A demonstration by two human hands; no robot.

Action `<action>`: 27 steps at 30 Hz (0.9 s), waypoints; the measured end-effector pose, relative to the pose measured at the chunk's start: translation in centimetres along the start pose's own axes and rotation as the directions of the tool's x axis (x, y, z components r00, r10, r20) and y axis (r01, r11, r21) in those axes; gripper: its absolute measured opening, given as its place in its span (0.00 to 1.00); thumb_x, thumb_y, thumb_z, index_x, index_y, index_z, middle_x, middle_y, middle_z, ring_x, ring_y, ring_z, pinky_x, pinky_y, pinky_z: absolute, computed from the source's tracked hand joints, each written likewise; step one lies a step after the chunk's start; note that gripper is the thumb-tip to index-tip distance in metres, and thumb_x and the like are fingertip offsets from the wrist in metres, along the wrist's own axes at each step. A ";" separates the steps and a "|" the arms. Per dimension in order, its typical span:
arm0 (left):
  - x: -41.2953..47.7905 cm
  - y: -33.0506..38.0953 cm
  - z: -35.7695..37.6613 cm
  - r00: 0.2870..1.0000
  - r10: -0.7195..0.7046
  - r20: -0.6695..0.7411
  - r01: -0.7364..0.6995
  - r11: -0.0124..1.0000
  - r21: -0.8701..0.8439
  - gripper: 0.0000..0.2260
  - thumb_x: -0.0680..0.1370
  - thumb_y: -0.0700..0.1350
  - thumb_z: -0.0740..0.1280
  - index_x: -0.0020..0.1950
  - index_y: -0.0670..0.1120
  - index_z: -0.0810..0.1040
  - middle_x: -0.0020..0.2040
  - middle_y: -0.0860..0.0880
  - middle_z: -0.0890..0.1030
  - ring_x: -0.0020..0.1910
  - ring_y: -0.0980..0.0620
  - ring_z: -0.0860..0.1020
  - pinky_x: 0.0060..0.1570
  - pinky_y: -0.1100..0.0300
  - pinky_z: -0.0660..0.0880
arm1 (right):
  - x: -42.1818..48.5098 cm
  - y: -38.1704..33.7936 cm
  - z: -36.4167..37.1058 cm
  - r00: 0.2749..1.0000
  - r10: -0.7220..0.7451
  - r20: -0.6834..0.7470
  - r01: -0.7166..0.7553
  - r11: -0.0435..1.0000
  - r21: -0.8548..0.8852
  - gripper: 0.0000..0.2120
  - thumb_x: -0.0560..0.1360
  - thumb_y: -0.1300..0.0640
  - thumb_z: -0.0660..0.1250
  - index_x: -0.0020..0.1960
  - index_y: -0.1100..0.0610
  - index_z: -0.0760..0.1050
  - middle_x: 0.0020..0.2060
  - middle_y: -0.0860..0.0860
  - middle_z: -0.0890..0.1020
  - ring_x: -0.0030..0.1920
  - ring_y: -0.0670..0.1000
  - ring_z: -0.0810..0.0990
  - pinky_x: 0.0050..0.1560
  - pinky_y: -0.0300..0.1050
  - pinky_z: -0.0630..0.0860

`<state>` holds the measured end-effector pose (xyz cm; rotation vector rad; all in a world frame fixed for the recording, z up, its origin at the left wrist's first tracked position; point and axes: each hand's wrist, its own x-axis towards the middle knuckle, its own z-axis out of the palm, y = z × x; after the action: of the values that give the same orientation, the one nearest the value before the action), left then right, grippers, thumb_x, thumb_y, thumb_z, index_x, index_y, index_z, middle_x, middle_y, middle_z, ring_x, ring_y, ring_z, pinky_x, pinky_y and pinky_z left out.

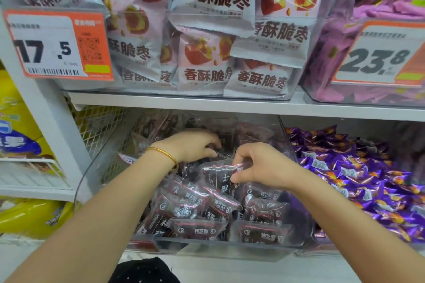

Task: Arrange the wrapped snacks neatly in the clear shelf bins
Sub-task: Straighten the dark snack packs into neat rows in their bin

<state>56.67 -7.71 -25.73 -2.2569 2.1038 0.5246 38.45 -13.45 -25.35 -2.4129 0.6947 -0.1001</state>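
A clear shelf bin [220, 249] on the lower shelf holds several dark maroon wrapped snacks [190, 209]. Both hands reach into it. My right hand [259, 165] pinches the top edge of one upright dark snack packet [220, 176] between thumb and fingers. My left hand [195, 145], with a gold bangle on its wrist, lies further back in the bin with its fingers curled down onto the dark packets there; the fingertips are partly hidden, and I cannot tell if they hold one.
A neighbouring bin [358, 172] to the right is filled with purple wrapped candies. The shelf above carries bins of pink-white jujube bags [213, 30], purple packets [377, 89] and price tags [57, 43]. A white upright and wire shelves with yellow bags [30, 216] stand at left.
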 end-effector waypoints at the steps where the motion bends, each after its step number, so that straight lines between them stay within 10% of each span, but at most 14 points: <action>1: 0.1 -0.1 -0.1 1.000 -0.011 0.029 0.011 1.000 -0.010 0.16 0.79 0.51 0.62 0.66 0.49 0.72 0.64 0.50 0.75 0.59 0.51 0.74 0.58 0.58 0.71 | -0.2 0.1 0.0 1.000 0.000 -0.001 0.000 1.000 0.010 0.11 0.67 0.52 0.76 0.42 0.55 0.76 0.37 0.47 0.76 0.34 0.43 0.72 0.37 0.36 0.68; 14: 3.8 1.1 0.9 0.981 -0.157 0.116 0.112 0.941 0.321 0.14 0.78 0.49 0.64 0.61 0.44 0.73 0.57 0.45 0.77 0.52 0.44 0.76 0.47 0.55 0.74 | -0.3 0.6 0.2 1.000 0.001 0.007 -0.001 0.997 0.076 0.11 0.68 0.52 0.75 0.43 0.57 0.78 0.38 0.46 0.78 0.35 0.43 0.73 0.40 0.38 0.71; 27: 4.2 0.1 1.3 0.961 -0.252 0.116 0.243 0.966 0.085 0.15 0.77 0.53 0.64 0.55 0.43 0.76 0.52 0.46 0.79 0.46 0.47 0.77 0.43 0.58 0.73 | -0.2 0.4 0.2 1.000 -0.009 -0.009 0.009 0.997 0.081 0.10 0.68 0.53 0.75 0.41 0.56 0.76 0.36 0.46 0.74 0.34 0.43 0.70 0.39 0.40 0.69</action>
<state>56.45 -11.50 -27.95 -2.3337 1.7209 0.5551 38.19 -13.51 -25.77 -2.3400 0.6712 -0.1395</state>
